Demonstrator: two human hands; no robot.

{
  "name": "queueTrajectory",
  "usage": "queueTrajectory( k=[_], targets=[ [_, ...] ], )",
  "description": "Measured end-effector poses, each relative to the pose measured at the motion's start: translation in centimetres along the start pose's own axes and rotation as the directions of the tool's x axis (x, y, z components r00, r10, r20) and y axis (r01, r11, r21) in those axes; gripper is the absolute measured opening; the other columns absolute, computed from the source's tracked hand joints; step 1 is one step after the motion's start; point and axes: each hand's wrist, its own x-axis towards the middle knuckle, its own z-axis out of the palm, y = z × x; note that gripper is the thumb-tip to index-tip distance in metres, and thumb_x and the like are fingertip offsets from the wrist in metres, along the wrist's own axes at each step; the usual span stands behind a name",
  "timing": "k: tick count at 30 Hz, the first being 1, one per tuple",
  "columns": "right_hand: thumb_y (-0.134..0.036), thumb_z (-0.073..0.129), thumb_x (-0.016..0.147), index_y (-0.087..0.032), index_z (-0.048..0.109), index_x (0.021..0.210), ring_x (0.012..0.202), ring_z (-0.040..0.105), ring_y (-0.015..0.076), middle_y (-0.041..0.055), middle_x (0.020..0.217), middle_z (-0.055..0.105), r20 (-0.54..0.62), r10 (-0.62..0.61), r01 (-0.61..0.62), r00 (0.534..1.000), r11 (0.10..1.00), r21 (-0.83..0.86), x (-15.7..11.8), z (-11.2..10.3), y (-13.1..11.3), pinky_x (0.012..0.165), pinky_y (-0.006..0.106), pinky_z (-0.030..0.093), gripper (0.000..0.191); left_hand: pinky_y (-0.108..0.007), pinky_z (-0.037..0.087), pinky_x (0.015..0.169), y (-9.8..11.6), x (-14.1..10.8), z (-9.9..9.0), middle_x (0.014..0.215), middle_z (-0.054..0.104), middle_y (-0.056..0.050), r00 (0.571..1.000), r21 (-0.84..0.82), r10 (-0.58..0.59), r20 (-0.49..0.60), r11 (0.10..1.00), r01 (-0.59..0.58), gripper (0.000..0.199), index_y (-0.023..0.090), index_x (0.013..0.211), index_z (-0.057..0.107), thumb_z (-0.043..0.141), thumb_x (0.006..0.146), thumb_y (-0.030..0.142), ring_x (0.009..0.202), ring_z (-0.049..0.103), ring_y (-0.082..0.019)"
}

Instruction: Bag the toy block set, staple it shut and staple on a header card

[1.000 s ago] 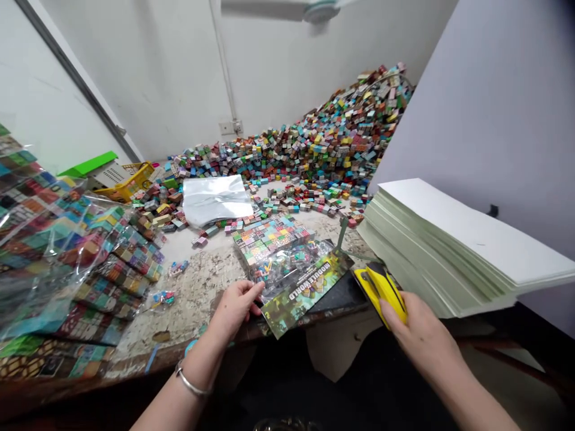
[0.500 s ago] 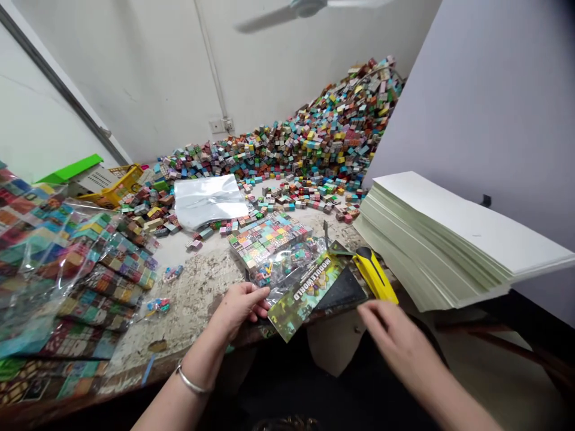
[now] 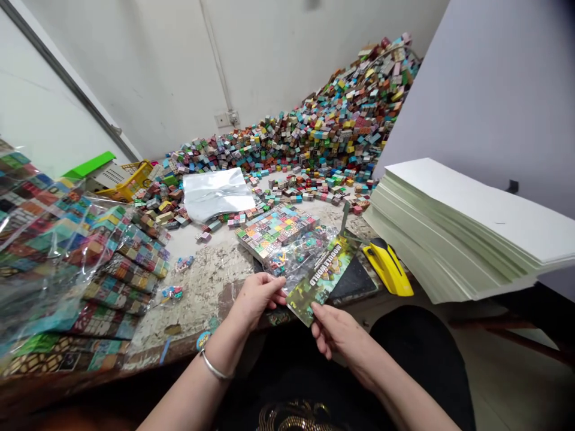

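A printed header card [image 3: 321,276] with "MODULE WORLD" lettering lies slanted over the open end of a clear plastic bag [image 3: 296,256]. Inside the bag are a block of colourful patterned cubes [image 3: 278,228] and small toy figures. My left hand [image 3: 263,293] pinches the bag's near edge beside the card's left corner. With thumb and fingers, my right hand [image 3: 330,326] grips the card's near right corner. A yellow stapler [image 3: 389,266] lies just right of the bag, at the table edge.
Packed bags of cubes [image 3: 121,281] are heaped at the left. Loose cubes [image 3: 314,131] pile against the wall. Flat clear bags [image 3: 218,194] lie mid-table, with small figure packets [image 3: 172,293] nearer. A tall stack of white card [image 3: 471,239] stands right. A yellow basket [image 3: 130,182] sits at the back left.
My right hand has moved left from near the stapler and taken hold of the header card's near corner. My left hand keeps its pinch. The view has shifted slightly.
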Motion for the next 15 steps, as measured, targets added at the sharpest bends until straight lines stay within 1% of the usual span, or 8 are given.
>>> queueTrajectory(
  k=[2,4,7,9,10,12,14,15],
  targets=[
    [-0.056,0.045,0.082,-0.016,0.048,0.066,0.038,0.042,0.0045,-0.0045,0.045,0.049,-0.005,-0.015,0.015,1.0,1.0,0.022,0.3,0.5,-0.4,0.041,0.016,0.031,0.043,-0.016,0.035,0.041,0.0,0.0,0.1,0.055,0.06,0.0,1.0,0.024,0.021,-0.015,0.999,-0.021,0.029,0.015,0.063,0.053,0.066,0.068,0.04,0.051,0.059,-0.01],
    [-0.055,0.046,0.082,-0.016,0.048,0.065,0.037,0.041,0.0043,-0.0045,0.044,0.05,-0.016,-0.019,0.02,1.0,0.999,0.032,0.8,0.8,-0.5,0.04,0.016,0.03,0.042,-0.016,0.033,0.041,-0.1,0.0,0.1,0.051,0.056,0.003,0.998,0.052,0.053,-0.028,0.997,-0.051,0.029,0.015,0.063,0.054,0.067,0.067,0.041,0.048,0.055,-0.009],
    [-0.054,0.047,0.081,-0.016,0.048,0.063,0.035,0.041,0.0046,-0.0038,0.043,0.051,-0.03,-0.01,0.011,1.0,0.999,0.032,1.3,1.0,-0.3,0.038,0.016,0.03,0.042,-0.016,0.036,0.043,-0.3,0.1,0.0,0.054,0.052,0.004,0.994,0.089,0.108,-0.032,0.991,-0.105,0.031,0.015,0.063,0.054,0.065,0.069,0.043,0.049,0.049,-0.007],
    [-0.054,0.047,0.081,-0.016,0.048,0.062,0.035,0.043,0.0049,-0.0033,0.043,0.051,-0.036,0.0,0.001,0.999,1.0,0.031,1.6,1.0,-0.2,0.038,0.016,0.031,0.043,-0.017,0.04,0.047,-0.2,0.2,-0.2,0.058,0.052,0.004,0.991,0.111,0.132,-0.017,0.985,-0.13,0.032,0.014,0.064,0.055,0.063,0.071,0.045,0.053,0.048,-0.007],
    [-0.055,0.046,0.081,-0.016,0.048,0.062,0.035,0.043,0.0049,-0.003,0.043,0.051,-0.04,0.004,-0.003,0.999,1.0,0.028,1.6,1.0,-0.2,0.038,0.016,0.031,0.043,-0.017,0.041,0.049,-0.1,0.2,-0.3,0.06,0.052,0.003,0.992,0.114,0.128,-0.004,0.985,-0.126,0.033,0.014,0.065,0.056,0.063,0.071,0.046,0.055,0.049,-0.008],
    [-0.054,0.046,0.081,-0.015,0.048,0.061,0.035,0.043,0.0049,-0.0025,0.042,0.051,-0.047,0.015,-0.014,0.999,1.0,0.014,1.7,1.2,-0.4,0.037,0.016,0.03,0.044,-0.018,0.044,0.05,0.1,0.2,-0.5,0.062,0.054,0.003,0.997,0.095,0.07,0.032,0.993,-0.073,0.034,0.014,0.068,0.055,0.064,0.07,0.047,0.058,0.051,-0.009],
    [-0.053,0.044,0.081,-0.015,0.048,0.06,0.034,0.044,0.0046,-0.0026,0.042,0.05,-0.055,0.021,-0.021,0.998,1.0,-0.01,1.7,1.4,-0.6,0.038,0.015,0.03,0.044,-0.019,0.046,0.05,0.2,0.3,-0.4,0.061,0.054,0.003,0.996,0.04,-0.011,0.085,0.999,0.007,0.034,0.015,0.072,0.052,0.069,0.065,0.044,0.057,0.054,-0.01],
    [-0.053,0.043,0.082,-0.015,0.048,0.061,0.035,0.044,0.0046,-0.0026,0.044,0.051,-0.057,0.023,-0.024,0.998,0.999,-0.025,1.7,1.4,-0.6,0.038,0.015,0.031,0.043,-0.02,0.047,0.05,0.1,0.3,-0.4,0.059,0.054,0.005,0.994,0.012,-0.032,0.106,0.999,0.031,0.035,0.015,0.073,0.051,0.072,0.062,0.041,0.055,0.054,-0.009]
  ],
)
